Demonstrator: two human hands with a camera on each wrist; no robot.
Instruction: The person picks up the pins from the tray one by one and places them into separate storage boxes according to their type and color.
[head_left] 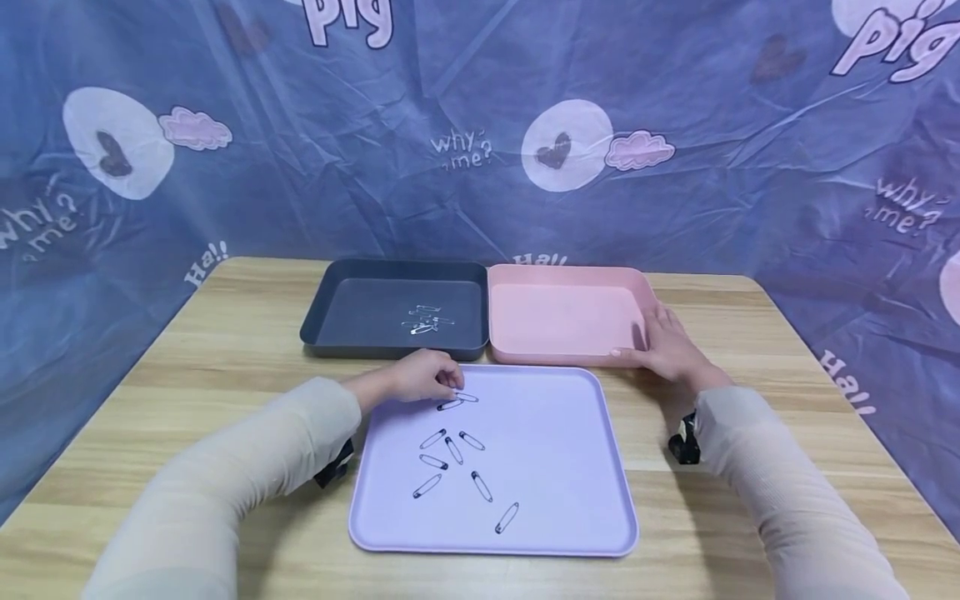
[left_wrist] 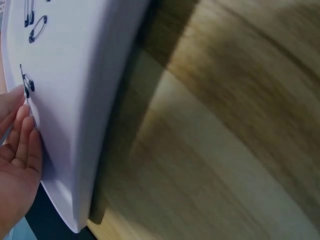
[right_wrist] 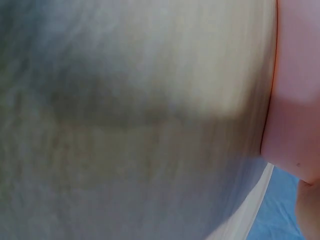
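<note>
My left hand (head_left: 423,377) reaches over the far left edge of the lilac tray (head_left: 555,467). Its thumb and fingertips pinch the end of a safety pin (left_wrist: 24,80); another safety pin (head_left: 450,405) lies right beside it. Nearer the front of that tray, several black-ended safety pins (head_left: 482,487) are scattered. My right hand (head_left: 667,350) rests at the front right corner of the pink tray (head_left: 566,312), thumb along the front rim and fingers fairly straight at the right side. Only a small part of this hand (right_wrist: 307,210) shows in the right wrist view.
A dark grey tray (head_left: 367,308) stands at the back left against the pink one, with a small heap of silvery safety pins (head_left: 426,321) inside. The trays stand on a wooden table (head_left: 225,350). Behind it hangs a blue printed cloth (head_left: 337,183).
</note>
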